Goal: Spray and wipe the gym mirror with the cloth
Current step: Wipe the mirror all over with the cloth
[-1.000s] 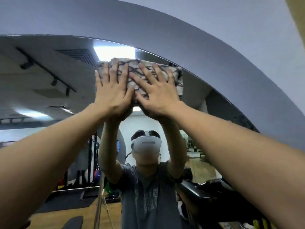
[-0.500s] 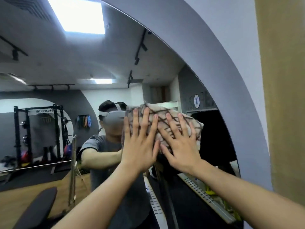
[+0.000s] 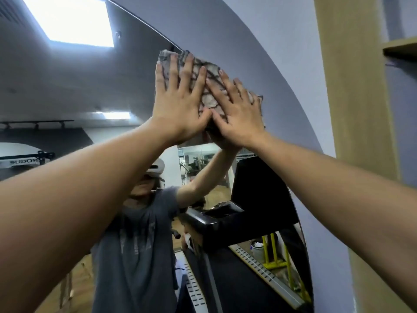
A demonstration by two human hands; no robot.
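A folded grey-white cloth [image 3: 209, 91] with dark criss-cross lines lies flat against the arched gym mirror [image 3: 67, 91], high up near its curved right edge. My left hand [image 3: 178, 102] presses on the cloth's left part with straight, spread fingers. My right hand [image 3: 237, 111] presses on the right part the same way, thumbs nearly meeting at the cloth's lower middle. Both arms reach upward. No spray bottle is in view.
The mirror's curved edge meets a pale lilac wall [image 3: 282, 53] on the right. A tan wooden post [image 3: 352, 86] with a shelf stands further right. The mirror reflects a person, a black treadmill [image 3: 225, 220], a rack and ceiling lights.
Both hands slid the cloth from mid-height on the glass back up toward the mirror's upper right edge; a second ago it was near the top of the arch.
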